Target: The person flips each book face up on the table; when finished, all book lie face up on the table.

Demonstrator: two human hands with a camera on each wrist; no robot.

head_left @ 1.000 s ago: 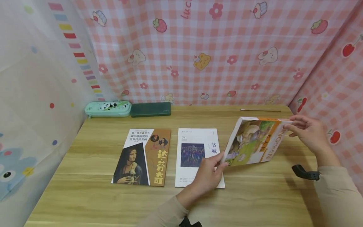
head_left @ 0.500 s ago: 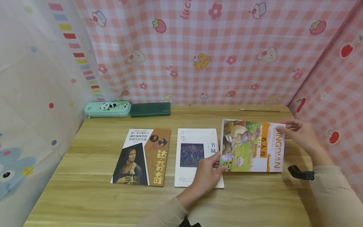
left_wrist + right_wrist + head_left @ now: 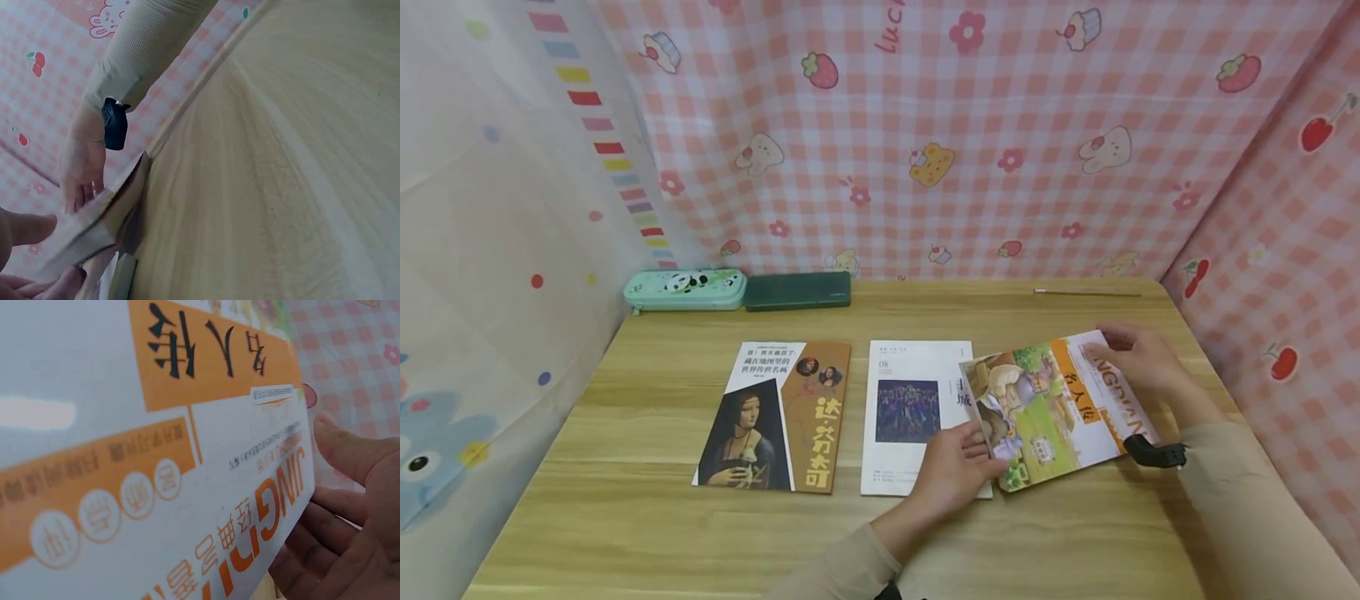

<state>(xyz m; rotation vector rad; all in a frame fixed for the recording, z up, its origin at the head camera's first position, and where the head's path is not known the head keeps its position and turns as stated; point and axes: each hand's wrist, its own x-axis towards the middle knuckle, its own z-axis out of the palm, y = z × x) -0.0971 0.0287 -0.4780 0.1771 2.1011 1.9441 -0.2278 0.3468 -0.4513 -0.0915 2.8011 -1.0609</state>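
Observation:
A paperback book (image 3: 1041,421) with a garden picture and orange-white cover is held tilted between both hands on the right side, overlapping a white book (image 3: 906,467) in the head view. My left hand (image 3: 953,471) pinches its lower left part, thumb over the cover and fingers beneath; the left wrist view shows the thumb (image 3: 31,228) above the book's edge. At the upper right corner, my right hand (image 3: 1150,367) holds the book. Close up in the right wrist view, its fingers (image 3: 325,537) go behind the cover and the thumb is beside the edge.
Left of the white book lies a brown book (image 3: 820,417) with a portrait. A mint panda pencil case (image 3: 685,290) and a dark green case (image 3: 797,292) stand along the table's back edge. A thin stick (image 3: 1086,292) lies at back right. Patterned curtains (image 3: 970,108) surround the table.
The book has gone from standing steeply to lying flatter, and has turned, its right end swinging toward the person. My right hand has moved left and nearer; the left hand stays almost in place.

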